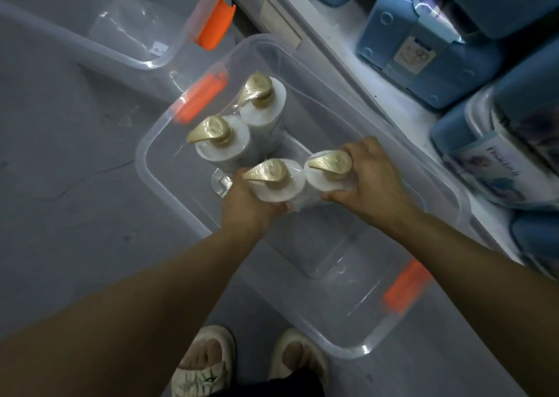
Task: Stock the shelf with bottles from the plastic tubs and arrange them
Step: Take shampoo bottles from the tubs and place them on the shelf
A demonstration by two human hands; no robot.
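Note:
A clear plastic tub (157,142) with orange handles sits on the floor below me. Inside it stand white pump bottles with gold tops. My left hand (245,206) grips one bottle (276,181) around its shoulder. My right hand (367,181) grips the bottle beside it (328,171). Two more bottles stand farther back in the tub, one (222,144) on the left and one (264,101) behind it. The near half of the tub holds nothing.
A second clear tub (169,60) with an orange handle lies at the upper left, holding clear wrap. The white shelf edge (402,103) runs along the right, loaded with blue packs (423,51). My sandalled feet (248,363) stand on the grey floor beside the tub.

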